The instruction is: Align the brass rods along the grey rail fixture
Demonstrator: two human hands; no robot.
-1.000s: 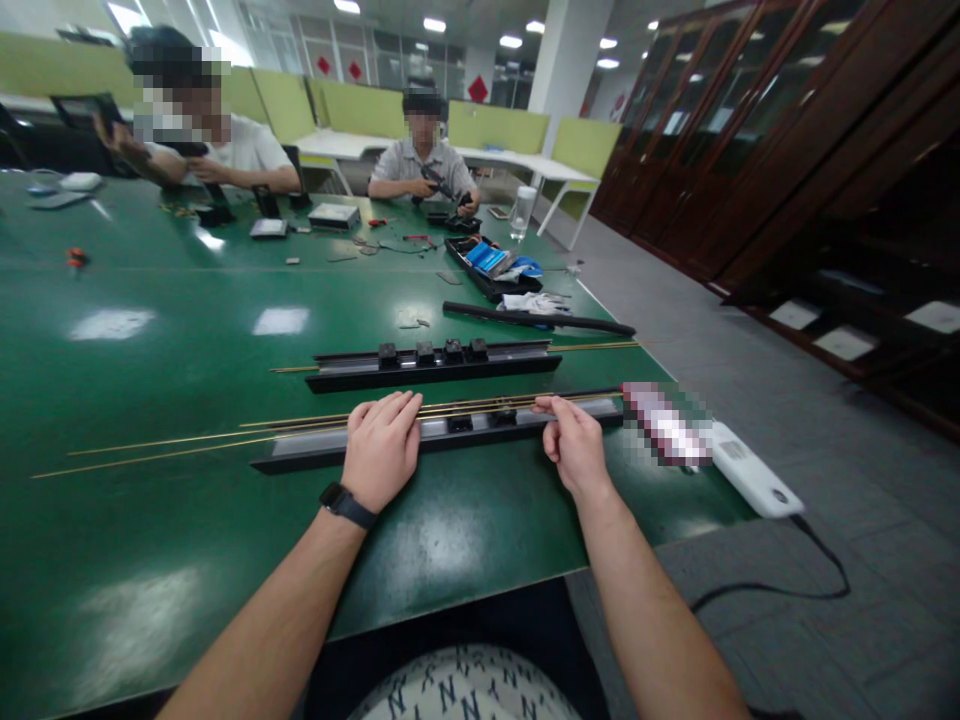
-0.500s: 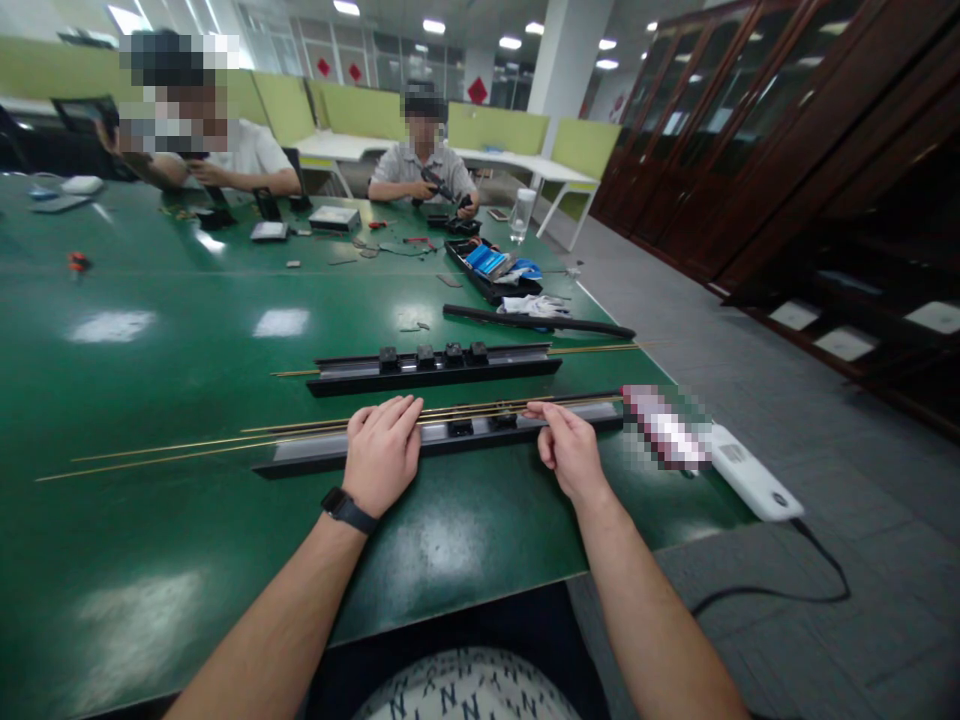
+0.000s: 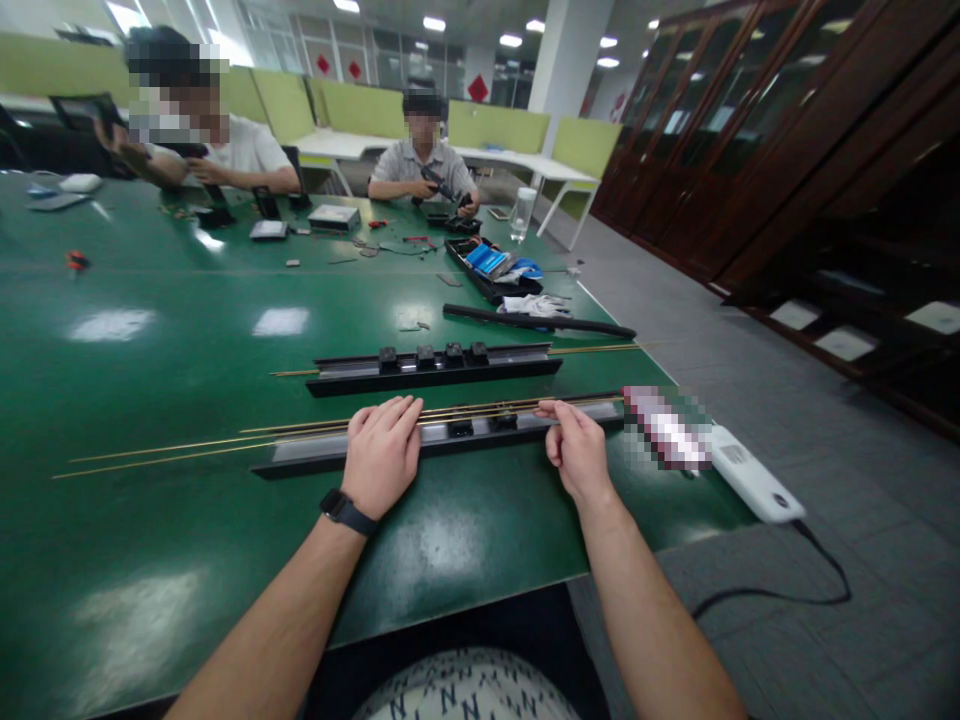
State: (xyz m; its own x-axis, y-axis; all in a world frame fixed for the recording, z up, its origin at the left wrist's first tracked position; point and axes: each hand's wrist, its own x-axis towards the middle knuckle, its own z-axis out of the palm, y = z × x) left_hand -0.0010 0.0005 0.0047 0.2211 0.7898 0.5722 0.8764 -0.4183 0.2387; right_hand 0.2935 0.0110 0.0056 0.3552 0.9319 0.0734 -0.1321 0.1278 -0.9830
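Observation:
My left hand [image 3: 383,450], a dark watch at its wrist, lies across a long black channel [image 3: 304,464] with a pale inside. Its fingers are together and bend over the channel's far edge and the thin brass-coloured rods; the thumb is hidden. My right hand [image 3: 577,447] pinches a thin brass-coloured rod [image 3: 150,464] between thumb and forefinger above the channel's right part. Several such rods run lengthwise over the channel, some sticking out far to the left. Two small black blocks [image 3: 460,425] sit inside it between my hands.
Behind lies a second black channel [image 3: 435,379] with several black blocks and rods. Farther back are a black tube [image 3: 540,321], white gloves [image 3: 534,305] and a black tray [image 3: 491,288]. A pixelated red-edged object and a white power strip [image 3: 756,474] lie right. Two people sit across the green table.
My right hand has shifted slightly right, and the nearest rod's left end has slid right with it. My left hand and the channel have hardly moved.

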